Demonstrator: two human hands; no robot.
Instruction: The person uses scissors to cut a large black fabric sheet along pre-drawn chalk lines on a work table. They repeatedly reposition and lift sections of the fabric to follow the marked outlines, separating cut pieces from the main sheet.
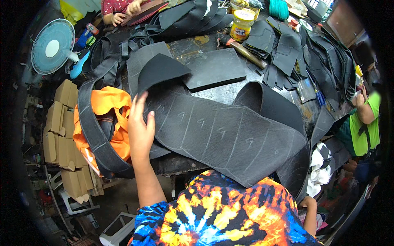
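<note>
A long black leather-like sheet (221, 133), marked with pale lines and handwriting, lies across the table's near edge. It curls upward at its left end and loops over at the right. My left hand (141, 127) is at its left edge, fingers stretched out and thumb apart, with nothing gripped. Beside that hand, a black strap loop (91, 131) lies around an orange cloth bag (107, 100). Low on the right, my right hand (308, 202) is beside the sheet's hanging end. Its fingers are mostly hidden, so their grip does not show.
A dark flat block (215, 69), a cylindrical rod (248, 55) and a yellow-lidded tub (242, 24) sit farther back. Stacked black pieces (328, 61) cover the right. A fan (52, 47) and cardboard boxes (61, 119) stand left. Other people work at back left and far right.
</note>
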